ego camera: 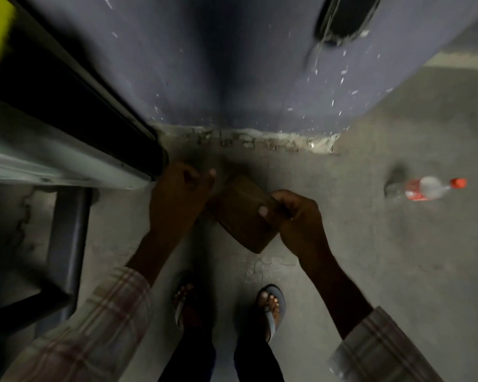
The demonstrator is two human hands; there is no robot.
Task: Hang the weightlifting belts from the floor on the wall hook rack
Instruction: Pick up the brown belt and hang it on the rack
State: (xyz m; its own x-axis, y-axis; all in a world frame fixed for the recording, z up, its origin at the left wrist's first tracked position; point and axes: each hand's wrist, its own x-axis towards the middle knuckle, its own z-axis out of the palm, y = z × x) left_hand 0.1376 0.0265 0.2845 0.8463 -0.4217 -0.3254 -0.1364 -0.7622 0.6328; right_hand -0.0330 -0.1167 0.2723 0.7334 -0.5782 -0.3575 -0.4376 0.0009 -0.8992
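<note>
The person is standing on a grey concrete floor [398, 257], looking straight down, and both hands are meeting near the centre of the view. The right hand [295, 219] is gripping a brown belt [243, 216] — its thumb is pressing on the belt's upper face and the fingers are curling around the edge at about 4 o'clock from centre. The belt is looking like a broad, folded or rolled piece, held off the floor above the feet; the blur is hiding its buckle and its full length. The left hand [177, 197], at roughly 9 o'clock of the belt, is curling its fingers partly closed with the thumb stretching toward the belt's near end; whether it is actually touching the belt I cannot tell.

A blue-grey wall [218, 64] is filling the 12 o'clock side, and a dark object [345, 17] is hanging on it toward 1 o'clock — too blurred to name. A plastic bottle with a red cap [428, 188] is lying on the floor at 3 o'clock, well apart from the hands. A dark bench frame [66, 238] is sitting at 8 o'clock. Two sandalled feet [271, 307] are showing at 6 o'clock.
</note>
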